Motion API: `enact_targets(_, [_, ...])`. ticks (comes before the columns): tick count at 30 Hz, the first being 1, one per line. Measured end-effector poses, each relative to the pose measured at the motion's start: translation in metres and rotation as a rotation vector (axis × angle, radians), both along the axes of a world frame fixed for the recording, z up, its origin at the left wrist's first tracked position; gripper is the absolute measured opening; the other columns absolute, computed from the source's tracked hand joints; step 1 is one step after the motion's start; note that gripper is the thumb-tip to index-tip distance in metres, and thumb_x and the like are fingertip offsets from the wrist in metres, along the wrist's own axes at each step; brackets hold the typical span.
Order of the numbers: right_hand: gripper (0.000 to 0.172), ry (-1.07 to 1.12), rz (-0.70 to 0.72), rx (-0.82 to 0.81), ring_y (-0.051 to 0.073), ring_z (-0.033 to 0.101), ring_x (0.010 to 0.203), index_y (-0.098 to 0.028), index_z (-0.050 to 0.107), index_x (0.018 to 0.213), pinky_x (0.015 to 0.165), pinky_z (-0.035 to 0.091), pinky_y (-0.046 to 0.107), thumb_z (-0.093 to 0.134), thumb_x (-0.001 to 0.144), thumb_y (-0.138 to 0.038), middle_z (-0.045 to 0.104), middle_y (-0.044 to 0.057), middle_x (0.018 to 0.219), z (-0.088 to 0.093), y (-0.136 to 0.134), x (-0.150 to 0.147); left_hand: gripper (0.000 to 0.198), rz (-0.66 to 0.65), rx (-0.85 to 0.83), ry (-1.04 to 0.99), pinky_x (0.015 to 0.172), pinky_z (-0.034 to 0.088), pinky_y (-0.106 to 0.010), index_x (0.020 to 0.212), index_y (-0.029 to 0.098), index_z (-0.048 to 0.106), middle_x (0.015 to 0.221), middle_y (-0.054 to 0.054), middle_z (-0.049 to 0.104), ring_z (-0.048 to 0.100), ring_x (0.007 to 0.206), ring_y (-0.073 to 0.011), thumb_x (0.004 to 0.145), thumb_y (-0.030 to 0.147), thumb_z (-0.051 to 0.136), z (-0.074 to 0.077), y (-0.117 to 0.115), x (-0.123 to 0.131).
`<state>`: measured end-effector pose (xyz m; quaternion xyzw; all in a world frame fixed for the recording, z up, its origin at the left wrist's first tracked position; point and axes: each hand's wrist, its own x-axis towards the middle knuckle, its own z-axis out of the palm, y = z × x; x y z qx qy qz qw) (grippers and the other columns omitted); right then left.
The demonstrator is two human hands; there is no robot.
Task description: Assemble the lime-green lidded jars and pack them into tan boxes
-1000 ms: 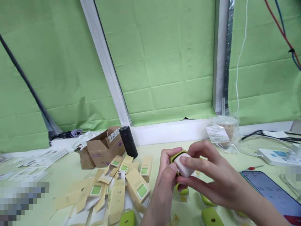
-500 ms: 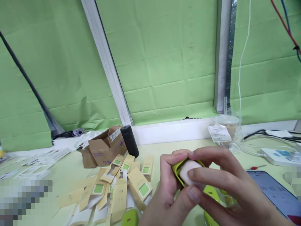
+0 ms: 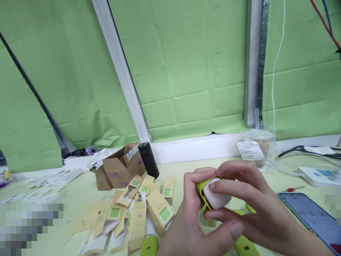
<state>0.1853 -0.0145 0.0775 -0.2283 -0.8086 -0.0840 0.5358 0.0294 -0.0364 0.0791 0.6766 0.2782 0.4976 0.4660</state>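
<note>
My left hand (image 3: 190, 215) is closed around a soft yellow-green silicone cover (image 3: 201, 189), its thumb stretched out below. A smooth white rounded case (image 3: 217, 195), like an earbud charging case, sits partly inside the cover. My right hand (image 3: 262, 202) grips from the other side. One of its fingers presses on top of the white case, and others touch the cover's upper and lower edges. Under and beside my hands lie more green covers (image 3: 246, 245), partly hidden by my right hand. Another green cover (image 3: 149, 246) rests at the bottom edge of the view.
Several opened small cartons (image 3: 137, 220) are heaped at left. Behind them stand a brown cardboard box (image 3: 119, 170) and a black cylinder (image 3: 149, 160). A bagged cup (image 3: 259, 145), power strip (image 3: 317, 176), red-handled tool (image 3: 291, 189) and phone (image 3: 309, 213) are at right.
My left thumb has moved off the white case, down and to the right. My right fingers have shifted, and more of the white case shows.
</note>
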Motion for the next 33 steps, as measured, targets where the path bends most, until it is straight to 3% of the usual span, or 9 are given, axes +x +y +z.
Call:
enact_targets(6, [0.024,-0.098,0.024,0.007,0.016,0.062,0.085,-0.025,0.052,0.107,0.066,0.059,0.024,0.052,0.085,-0.016,0.049,0.007,0.100,0.007,-0.005,0.007,0.045,-0.140,-0.096,-0.045,0.092,0.039,-0.039,0.117,0.024,0.044,0.118,-0.009,0.053,0.050,0.112,-0.0273,0.078,0.038,0.062,0.008,0.001,-0.009])
enact_targets(11, [0.037,-0.106,-0.035,0.016,0.018,0.064,0.089,-0.025,0.050,0.118,0.069,0.060,0.026,0.054,0.082,-0.014,0.054,0.009,0.105,0.011,-0.010,0.007,0.037,-0.193,-0.034,-0.054,0.083,0.046,-0.034,0.118,0.027,0.046,0.123,-0.007,0.050,0.057,0.093,-0.0195,0.084,0.031,0.056,0.012,0.004,-0.012])
enact_targets(15, [0.037,-0.015,-0.094,0.043,0.019,0.064,0.089,-0.022,0.051,0.116,0.068,0.059,0.029,0.057,0.080,-0.016,0.055,0.011,0.108,0.010,-0.009,0.001,0.030,-0.149,-0.036,-0.152,0.079,0.049,-0.032,0.113,0.028,0.050,0.126,-0.006,0.049,0.060,0.089,-0.0176,0.084,0.032,0.055,0.008,0.005,-0.007])
enact_targets(23, [0.045,-0.023,-0.240,0.182,0.021,0.067,0.082,-0.022,0.055,0.113,0.065,0.059,0.030,0.058,0.069,-0.012,0.061,0.010,0.108,-0.003,-0.011,-0.006,0.029,0.001,0.089,-0.170,0.096,0.041,-0.044,0.100,0.021,0.055,0.123,-0.012,0.056,0.049,0.117,-0.0314,0.076,0.035,0.064,0.001,0.004,0.001])
enact_targets(28, [0.034,-0.025,-0.260,0.238,0.021,0.067,0.083,-0.020,0.058,0.105,0.066,0.058,0.030,0.060,0.072,-0.014,0.062,0.013,0.108,-0.010,-0.011,-0.007,0.030,0.113,0.133,-0.093,0.100,0.037,-0.043,0.099,0.021,0.054,0.123,-0.012,0.058,0.046,0.122,-0.0299,0.071,0.018,0.064,0.001,-0.001,0.005])
enact_targets(33, [0.027,-0.002,-0.330,0.307,0.021,0.069,0.085,-0.022,0.061,0.101,0.066,0.058,0.027,0.060,0.075,-0.013,0.066,0.012,0.106,-0.011,-0.013,-0.008,0.026,0.136,0.063,-0.179,0.099,0.038,-0.044,0.095,0.021,0.054,0.119,-0.012,0.061,0.045,0.123,-0.0302,0.071,0.019,0.063,0.000,-0.004,0.012])
